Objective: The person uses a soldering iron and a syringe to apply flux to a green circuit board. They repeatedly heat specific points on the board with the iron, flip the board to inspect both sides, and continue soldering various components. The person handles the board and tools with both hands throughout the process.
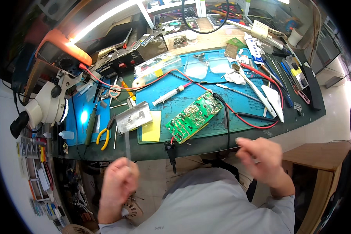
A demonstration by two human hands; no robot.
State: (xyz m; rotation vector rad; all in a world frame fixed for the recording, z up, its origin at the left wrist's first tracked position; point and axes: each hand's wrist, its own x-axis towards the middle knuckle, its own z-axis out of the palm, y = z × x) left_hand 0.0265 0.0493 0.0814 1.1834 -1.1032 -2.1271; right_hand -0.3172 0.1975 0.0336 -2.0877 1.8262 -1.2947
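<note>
On the dark surface [158, 153], over a blue mat [147, 93], a green rectangular circuit board [195, 117] is lying, probably light, stiff, fragile, favouring edge grips; a thick black cable [227, 121] is crowding its right. The hands are hovering apart: left hand [119, 179] pinching a blurred pale strip [127, 146], right hand [261, 160] curled, contents unclear.

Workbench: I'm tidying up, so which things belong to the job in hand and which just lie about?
Probably in use:
blurred strip, seemingly in the left hand
circuit board, ahead of the hands
(right hand: contents unclear)

Apparently lying about:
syringe
pliers
yellow paper
tube
</note>
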